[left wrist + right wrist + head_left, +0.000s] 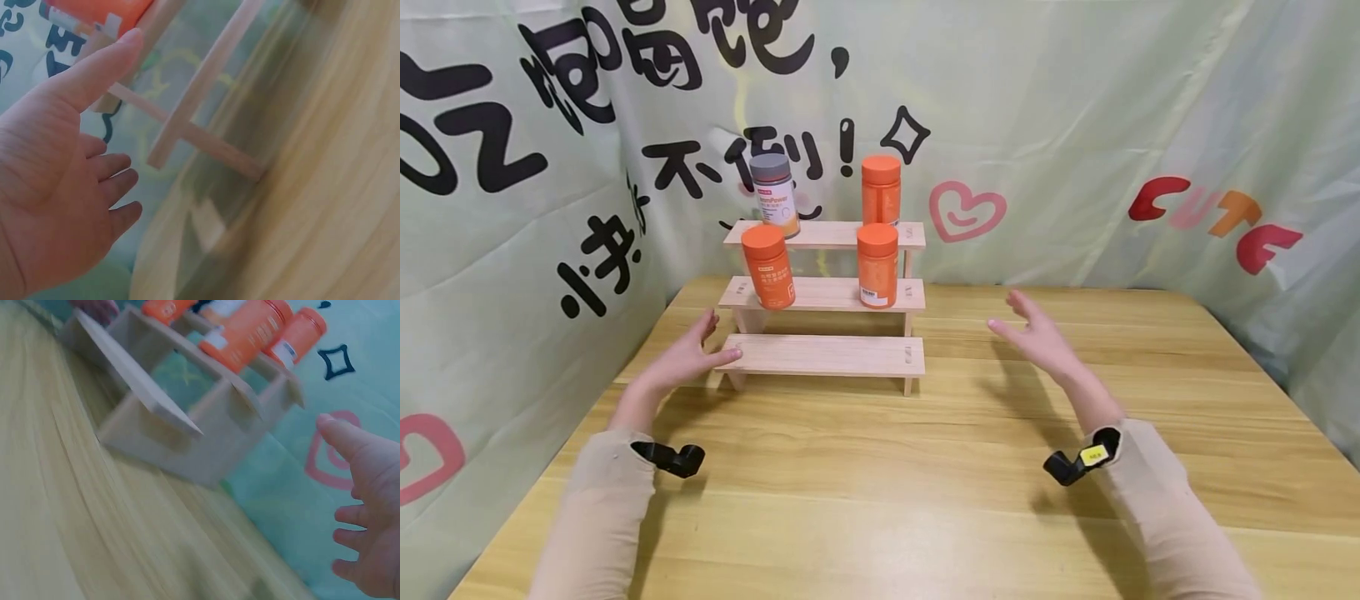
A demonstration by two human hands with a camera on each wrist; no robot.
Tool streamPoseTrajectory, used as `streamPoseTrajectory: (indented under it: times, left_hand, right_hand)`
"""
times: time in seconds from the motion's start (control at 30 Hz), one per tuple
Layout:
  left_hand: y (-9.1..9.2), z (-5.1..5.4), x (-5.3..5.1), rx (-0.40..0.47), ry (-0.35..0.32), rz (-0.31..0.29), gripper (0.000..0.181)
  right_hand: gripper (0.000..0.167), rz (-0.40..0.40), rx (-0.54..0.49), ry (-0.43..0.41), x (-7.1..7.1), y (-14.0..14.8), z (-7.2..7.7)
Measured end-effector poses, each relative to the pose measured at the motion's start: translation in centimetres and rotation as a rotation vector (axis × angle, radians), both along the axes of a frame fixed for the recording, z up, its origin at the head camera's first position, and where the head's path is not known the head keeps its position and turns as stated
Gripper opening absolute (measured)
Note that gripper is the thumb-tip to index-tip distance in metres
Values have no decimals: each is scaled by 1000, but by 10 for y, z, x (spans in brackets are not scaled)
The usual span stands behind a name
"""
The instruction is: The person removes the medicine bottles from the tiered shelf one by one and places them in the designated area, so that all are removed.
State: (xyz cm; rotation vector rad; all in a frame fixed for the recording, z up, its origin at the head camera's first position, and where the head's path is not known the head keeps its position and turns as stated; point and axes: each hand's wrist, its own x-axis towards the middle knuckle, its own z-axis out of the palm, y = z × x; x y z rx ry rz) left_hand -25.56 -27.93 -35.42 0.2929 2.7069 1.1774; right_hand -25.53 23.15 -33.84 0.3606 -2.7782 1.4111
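Observation:
A three-step wooden rack (824, 355) stands on the table. Its top step bears a grey-capped bottle (776, 197) and an orange bottle (881, 192); two more orange bottles (771, 271) (877, 271) are on the middle step, the left one tilted. The bottom step holds nothing. My left hand (688, 357) is at the rack's left end, fingers spread, holding nothing; whether the thumb touches the bottom step I cannot tell. Out to the right of the rack, my right hand (1037, 337) hovers with spread fingers and nothing in it. Both palms (69, 181) (378, 506) show in the wrist views.
The wooden table (880, 500) extends in front of the rack and to its right. A pale printed curtain (1045, 100) hangs behind the table and along its left and right sides, close behind the rack. Black wrist devices (673, 458) (1075, 462) sit at both sleeves.

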Motion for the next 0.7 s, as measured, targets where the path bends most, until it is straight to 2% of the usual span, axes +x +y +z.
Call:
streamPoseTrajectory:
  times: [0.17, 0.37, 0.53, 0.7]
  left_hand:
    - [6, -8, 0, 38, -20, -32, 103]
    - [6, -13, -2, 59, -27, -50, 103]
    - [7, -15, -2, 95, -26, -57, 101]
    - [7, -15, -2, 121, -39, -56, 99]
  right_hand:
    - [81, 108, -80, -68, -2, -35, -12]
    - [87, 208, -34, -142, -7, -72, -29]
    - [88, 213, 36, -148, -9, -88, -34]
    - [83, 211, 31, -150, -9, -95, -40]
